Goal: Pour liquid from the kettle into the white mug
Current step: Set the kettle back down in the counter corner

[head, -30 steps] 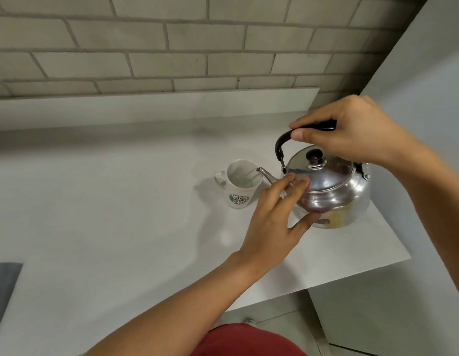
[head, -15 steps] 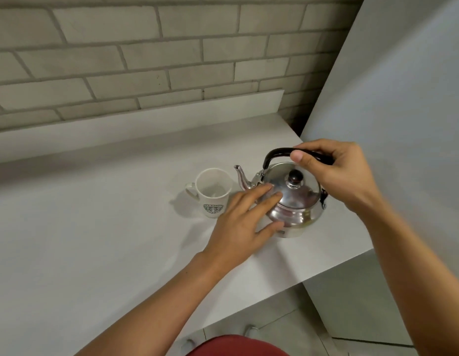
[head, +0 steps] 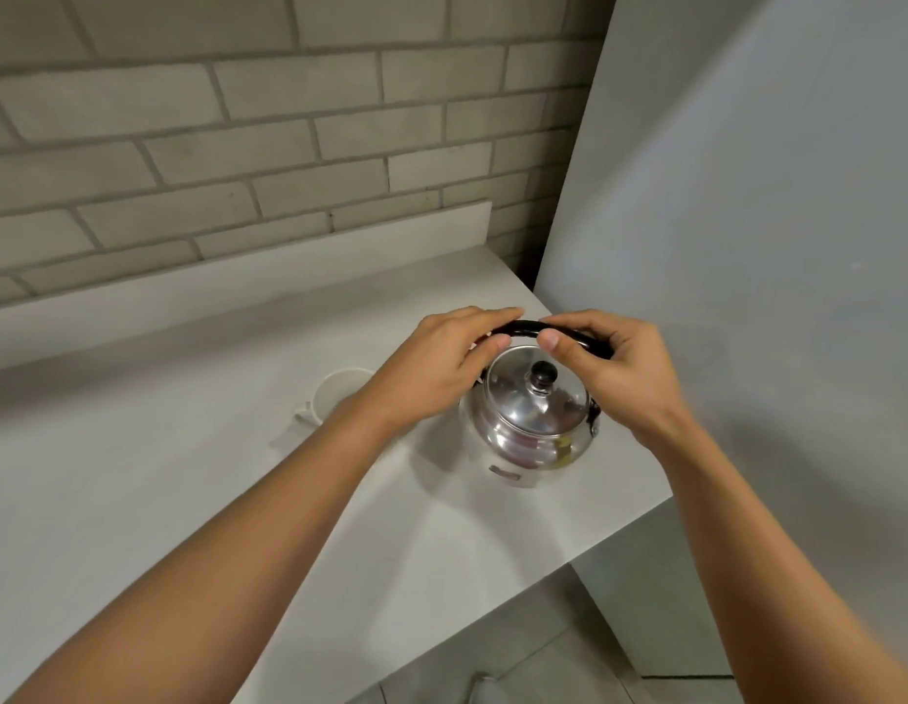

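Gripping the black handle [head: 530,327] of a stainless-steel kettle [head: 530,424] with both hands, a person stands at a pale countertop [head: 187,475] set against a grey brick wall [head: 238,144]. The left hand [head: 436,368] curls over the handle's left end, fingers hooked across the top and thumb tucked beneath; the right hand [head: 619,368] closes on the right end, thumb pressed on the near side. Between the two thumbs a short stretch of the handle shows bare. The kettle sits upright on the counter near its right edge, lid [head: 533,393] on and black knob [head: 543,373] uppermost. Its spout is hidden behind the left hand, so its exact heading cannot be read.

The white mug [head: 335,396] stands just to the left of the kettle, partly covered by the left wrist, its handle turned toward the near left. Whether it holds any liquid cannot be made out.

The handle's long axis runs left to right, in line with the mug, and the left hand lies nearer to it. Any pour would therefore seem to call for lifting the kettle and tipping it leftward, over the mug's rim.
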The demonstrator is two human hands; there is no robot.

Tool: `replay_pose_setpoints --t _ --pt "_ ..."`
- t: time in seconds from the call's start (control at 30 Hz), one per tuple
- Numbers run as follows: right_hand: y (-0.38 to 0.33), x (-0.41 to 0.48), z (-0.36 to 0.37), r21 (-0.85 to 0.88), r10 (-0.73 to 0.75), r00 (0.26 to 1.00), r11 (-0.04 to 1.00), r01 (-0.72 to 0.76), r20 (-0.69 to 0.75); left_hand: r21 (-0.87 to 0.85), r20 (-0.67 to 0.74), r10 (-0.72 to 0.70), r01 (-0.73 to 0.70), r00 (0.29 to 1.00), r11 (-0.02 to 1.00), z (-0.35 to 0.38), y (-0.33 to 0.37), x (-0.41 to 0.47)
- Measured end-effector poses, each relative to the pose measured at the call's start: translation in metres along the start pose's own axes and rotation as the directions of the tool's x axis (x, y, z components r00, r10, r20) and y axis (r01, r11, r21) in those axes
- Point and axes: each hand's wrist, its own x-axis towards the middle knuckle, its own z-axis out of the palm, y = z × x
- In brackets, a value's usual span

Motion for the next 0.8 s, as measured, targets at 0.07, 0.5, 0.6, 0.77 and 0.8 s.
replay_pose_setpoints --t 0.07,0.5,0.6,0.77,0.8 --pt "0.008 0.003 -0.006 0.008 0.022 1.000 1.000 -0.022 0.002 0.003 0.026 0.009 -0.009 1.000 1.000 0.002 -0.001 0.008" --pt "0.059 0.042 -0.009 0.025 0.107 0.991 0.994 -0.110 0.083 0.039 0.102 -0.155 0.151 0.983 0.988 0.016 -0.020 0.033" --pt "0.067 0.050 -0.004 0.019 0.108 0.990 0.994 -0.110 0.089 0.041 0.110 -0.187 0.184 0.976 0.982 0.019 -0.025 0.037" --pt "0.078 0.055 0.002 -0.012 0.125 0.985 0.992 -0.124 0.118 0.038 0.111 -0.224 0.221 0.968 0.975 0.024 -0.032 0.037" --pt "0.081 0.054 0.004 -0.012 0.129 0.985 0.992 -0.128 0.116 0.035 0.112 -0.228 0.225 0.967 0.974 0.025 -0.034 0.036"
